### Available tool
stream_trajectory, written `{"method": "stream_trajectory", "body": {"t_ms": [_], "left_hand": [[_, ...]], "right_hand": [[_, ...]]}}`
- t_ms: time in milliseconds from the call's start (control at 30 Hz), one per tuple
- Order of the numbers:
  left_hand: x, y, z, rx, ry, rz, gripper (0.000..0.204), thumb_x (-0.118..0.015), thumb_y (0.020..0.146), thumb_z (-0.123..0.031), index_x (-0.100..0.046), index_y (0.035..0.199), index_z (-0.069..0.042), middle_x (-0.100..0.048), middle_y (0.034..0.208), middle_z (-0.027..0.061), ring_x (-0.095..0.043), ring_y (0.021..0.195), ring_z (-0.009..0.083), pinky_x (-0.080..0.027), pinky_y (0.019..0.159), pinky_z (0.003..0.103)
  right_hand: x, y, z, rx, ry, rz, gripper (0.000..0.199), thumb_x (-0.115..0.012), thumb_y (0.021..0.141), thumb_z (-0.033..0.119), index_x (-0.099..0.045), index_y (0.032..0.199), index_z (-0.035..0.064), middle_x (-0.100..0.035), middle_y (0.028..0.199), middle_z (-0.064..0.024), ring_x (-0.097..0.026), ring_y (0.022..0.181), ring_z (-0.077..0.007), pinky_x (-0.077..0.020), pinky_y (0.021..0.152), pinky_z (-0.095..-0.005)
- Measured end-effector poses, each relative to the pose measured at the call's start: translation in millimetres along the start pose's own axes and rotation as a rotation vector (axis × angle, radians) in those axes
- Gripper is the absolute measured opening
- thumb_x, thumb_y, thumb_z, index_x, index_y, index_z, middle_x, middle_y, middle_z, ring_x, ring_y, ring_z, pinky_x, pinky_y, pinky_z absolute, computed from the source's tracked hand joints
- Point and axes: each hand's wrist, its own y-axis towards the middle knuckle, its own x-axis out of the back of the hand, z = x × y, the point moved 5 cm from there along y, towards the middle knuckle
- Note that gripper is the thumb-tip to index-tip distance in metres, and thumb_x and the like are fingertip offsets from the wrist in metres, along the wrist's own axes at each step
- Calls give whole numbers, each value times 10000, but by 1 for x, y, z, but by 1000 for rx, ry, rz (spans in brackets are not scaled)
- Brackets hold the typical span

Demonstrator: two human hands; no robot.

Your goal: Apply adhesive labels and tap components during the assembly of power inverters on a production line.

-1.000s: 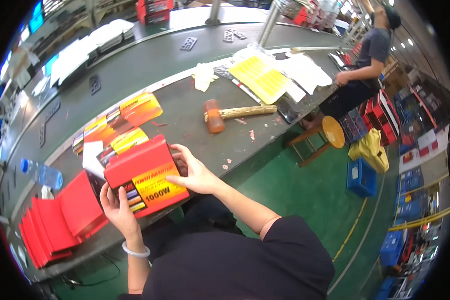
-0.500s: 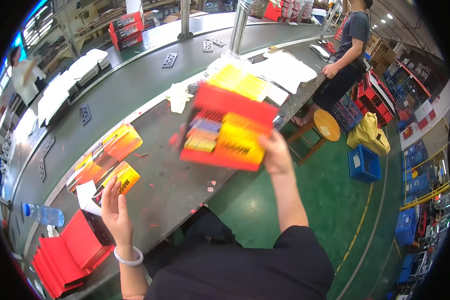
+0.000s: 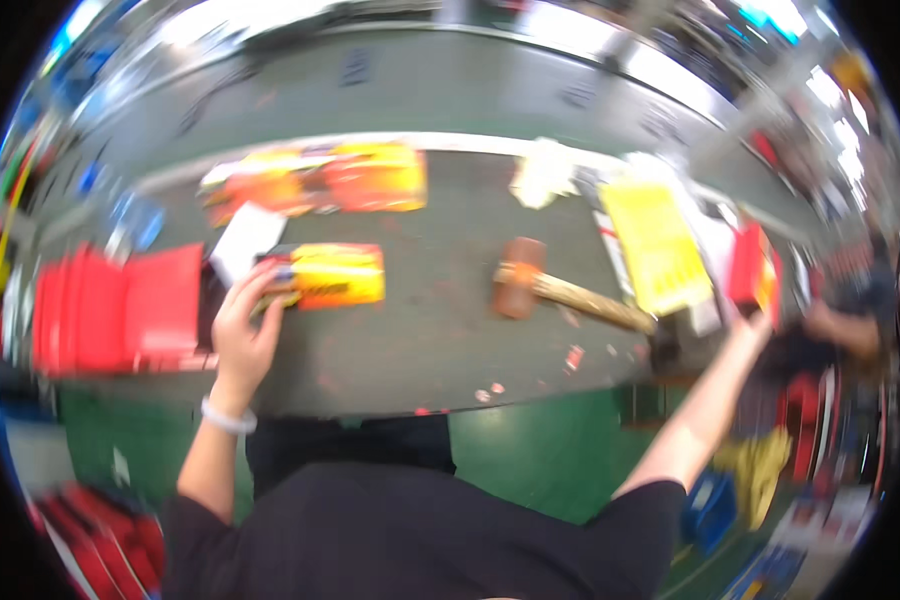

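My right hand grips the lower end of a red box at the far right, past the table's right end. Yellow shows along the box's side; its contents are hidden. My left hand is at the dark left end of a yellow-and-black packet, thumb and fingers apart. Blur hides whether the fingertips touch it. A white sheet or flap lies just behind that hand. Left of it are several red box pieces. A mallet with a brown head and wooden handle lies at mid-table.
Orange-yellow packets lie along the table's back edge. A yellow sheet stack and pale gloves are to the right. A clear bottle is at back left. Beyond runs a dark conveyor. Another person stands at right.
My view has swung right. My right hand has carried the red box from in front of me to the far right, uncovering the mallet. My left hand stays near the yellow-and-black packet.
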Motion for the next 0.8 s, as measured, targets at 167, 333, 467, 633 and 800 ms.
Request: {"method": "stream_trajectory", "body": {"t_ms": [167,333,467,633,800], "left_hand": [[25,-19,-4,48,197,-122,253,-645,781,9,-633,1033,1,-640,1049,147,-628,958,318,-509,821,352],[77,-33,2,-15,434,-302,211,-643,761,0,-649,972,-6,-648,1016,140,-632,929,314,-515,801,368],[131,-38,20,143,513,-366,341,-696,737,-79,-636,1065,-7,-611,1144,148,-590,1067,316,-466,921,377],[151,-21,57,171,525,306,1263,-887,472,-317,-168,1492,-123,-178,1532,171,-168,1418,359,-190,1151,450],[155,2,82,146,635,627,1331,-905,428,-297,-126,1500,-169,-171,1523,211,-188,1404,391,-194,1132,517]], "right_hand": [[-5,-44,-20,-202,-297,-304,412,-482,917,247,-544,1239,-2,-589,1232,-181,-579,1132,-296,-434,989,-478],[12,-33,23,-184,-587,-638,406,-480,916,246,-557,1229,0,-597,1218,-186,-586,1122,-297,-437,983,-477],[73,25,66,6,-871,-1205,400,-478,914,245,-571,1218,3,-606,1203,-192,-593,1110,-299,-442,978,-477],[-23,40,67,1115,-793,44,341,-537,943,227,-625,1130,-43,-657,1098,-182,-651,959,-258,-506,869,-360],[-280,-253,-143,280,-988,1292,337,-582,897,193,-589,1175,4,-649,1065,-89,-592,1029,-174,-439,923,-304]]}}
